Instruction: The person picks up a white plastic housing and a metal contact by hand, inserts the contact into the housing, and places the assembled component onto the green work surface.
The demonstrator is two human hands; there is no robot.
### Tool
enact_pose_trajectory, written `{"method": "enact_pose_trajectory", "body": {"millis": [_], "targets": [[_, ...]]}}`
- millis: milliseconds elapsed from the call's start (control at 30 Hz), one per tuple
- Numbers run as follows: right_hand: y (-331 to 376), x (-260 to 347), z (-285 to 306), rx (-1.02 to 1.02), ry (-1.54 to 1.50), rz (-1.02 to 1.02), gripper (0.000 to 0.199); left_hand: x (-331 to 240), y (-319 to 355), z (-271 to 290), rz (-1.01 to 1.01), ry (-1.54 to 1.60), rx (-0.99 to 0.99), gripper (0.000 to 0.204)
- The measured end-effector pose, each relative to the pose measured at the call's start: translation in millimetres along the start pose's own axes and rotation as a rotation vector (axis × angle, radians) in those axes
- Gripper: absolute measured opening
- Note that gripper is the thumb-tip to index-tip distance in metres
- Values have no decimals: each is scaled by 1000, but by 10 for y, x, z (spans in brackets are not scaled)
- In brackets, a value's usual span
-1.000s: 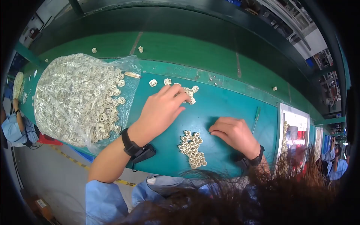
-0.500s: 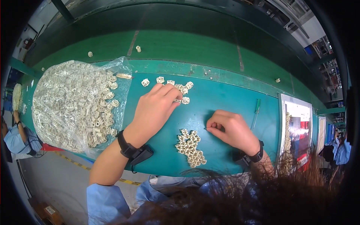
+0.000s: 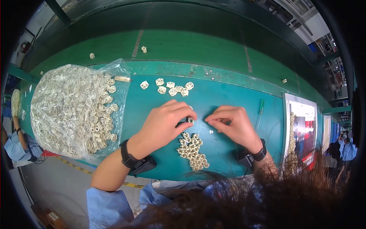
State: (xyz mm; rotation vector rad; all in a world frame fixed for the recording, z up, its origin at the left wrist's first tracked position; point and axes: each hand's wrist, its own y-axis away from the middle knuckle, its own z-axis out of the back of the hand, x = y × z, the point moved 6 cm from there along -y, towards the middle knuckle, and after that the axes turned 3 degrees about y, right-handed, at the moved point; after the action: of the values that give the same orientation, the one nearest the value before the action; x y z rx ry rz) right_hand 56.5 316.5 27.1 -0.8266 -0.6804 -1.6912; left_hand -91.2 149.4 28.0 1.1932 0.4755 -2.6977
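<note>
My left hand [image 3: 169, 119] pinches a small cream plastic part [image 3: 190, 120] between thumb and fingertips, just above the green table. Close by on the right, my right hand [image 3: 233, 124] has thumb and forefinger pressed together, and whatever they hold is too small to make out. Nearer to me lies a tight cluster of similar parts [image 3: 191, 152], many showing round open ends. Beyond my left hand, several loose parts [image 3: 172, 91] are scattered on the tabletop. Below my right fingertips rests a tiny shiny piece [image 3: 211, 131].
A clear plastic bag [image 3: 68, 110] heaped with cream parts fills the table's left side. To the right lie a green-handled screwdriver [image 3: 261, 108] and a white-framed panel [image 3: 286, 126]. A green conveyor belt [image 3: 194, 47] with a few stray parts runs behind. Co-workers are at both far sides.
My left hand has come toward me and rightward from the loose parts, with one part in its fingers. My right hand has shifted slightly up and left, so the fingertips are closer together.
</note>
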Motion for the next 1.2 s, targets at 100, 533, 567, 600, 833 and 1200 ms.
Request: {"method": "enact_pose_trajectory", "body": {"millis": [100, 533, 567, 600, 833, 1200], "targets": [[0, 1, -32, -6, 19, -35, 15, -18, 7, -79, -34, -20, 17, 25], [11, 37, 18, -15, 55, -89, 17, 1, -2, -64, -33, -33, 21, 28], [14, 30, 10, -10, 55, -94, 17, 2, 4, -60, -40, -28, 13, 28], [12, 39, 5, -12, 51, -76, 18, 3, 9, -56, -47, -23, 4, 28], [9, 51, 1, 8, 73, -110, 19, -6, 12, -62, -50, -17, 7, 28], [105, 164, 40, 90, 164, -77, 21, -14, 20, -78, -44, -23, 46, 25]]}}
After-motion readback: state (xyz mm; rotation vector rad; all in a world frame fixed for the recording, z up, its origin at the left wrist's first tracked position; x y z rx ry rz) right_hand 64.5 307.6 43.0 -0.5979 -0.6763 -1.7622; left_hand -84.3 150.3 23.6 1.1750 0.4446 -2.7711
